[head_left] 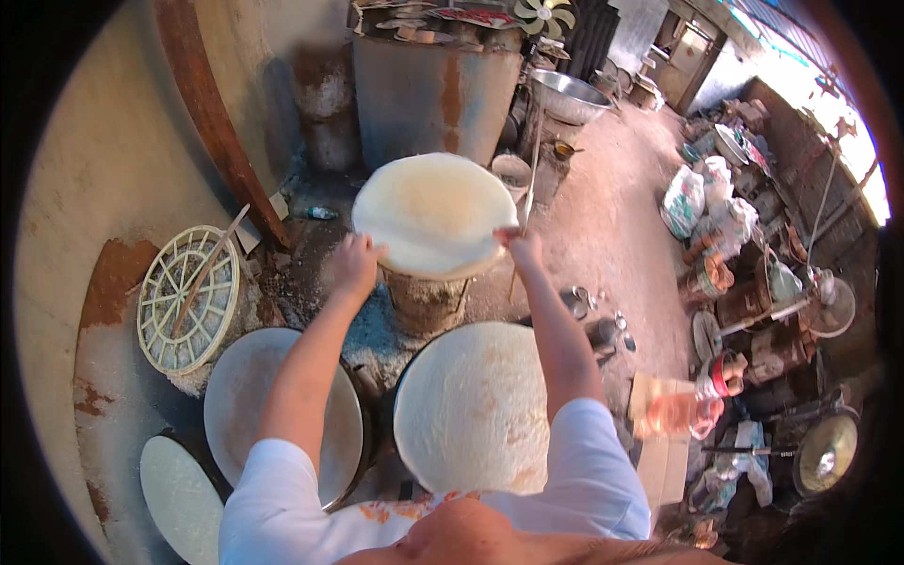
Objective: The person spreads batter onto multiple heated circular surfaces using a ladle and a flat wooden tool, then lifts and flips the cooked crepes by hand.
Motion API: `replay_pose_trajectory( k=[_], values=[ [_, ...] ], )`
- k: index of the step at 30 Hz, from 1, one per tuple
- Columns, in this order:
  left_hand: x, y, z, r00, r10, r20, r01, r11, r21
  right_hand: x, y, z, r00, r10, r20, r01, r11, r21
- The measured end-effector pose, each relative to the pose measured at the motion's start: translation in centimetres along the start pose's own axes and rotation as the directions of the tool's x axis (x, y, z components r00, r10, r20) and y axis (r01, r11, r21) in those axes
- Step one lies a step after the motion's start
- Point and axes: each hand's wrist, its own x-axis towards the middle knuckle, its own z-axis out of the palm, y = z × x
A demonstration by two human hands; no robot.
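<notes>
Cream-white, a large thin round sheet (435, 200) is spreading out ahead of the person, just above or upon a brown cylindrical stand (426, 306); whether the two are touching is staying hidden. The bare left hand (355, 266) is pinching the sheet's near left edge between thumb and fingers. The bare right hand (521, 245) is pinching its right edge, with the fingertips bending over the rim.

Below, between the forearms, a broad off-white disc with brownish patches (471, 405) is lying flat, its right side passing behind the right arm. To its left, a greyish-brown round plate (247, 405) is resting partly behind the left arm, and a smaller pale green-white disc (179, 499) is sitting at the lower left. Farther up, a cream round lattice frame (168, 315) is leaning with a brown wooden stick (209, 268) crossing it. Beyond the sheet, a rust-streaked blue-grey metal tank (405, 104) is standing.
</notes>
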Motion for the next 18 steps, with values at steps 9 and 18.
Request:
replay_pose_trajectory(
  k=[9, 18],
  values=[
    [-6.8, 3.1, -6.0, 0.977, -0.146, 0.154, 0.143, 0.989, 0.028, -2.7, 3.4, -1.6, 1.0, 0.016, 0.017, -0.015, 0.999, -0.032],
    [-21.6, 13.3, -4.6, 0.624, -0.385, 0.681, 0.363, 0.913, 0.184, -22.8, -3.3, -13.7, 0.979, 0.2, 0.046, -0.196, 0.977, -0.081]
  ],
)
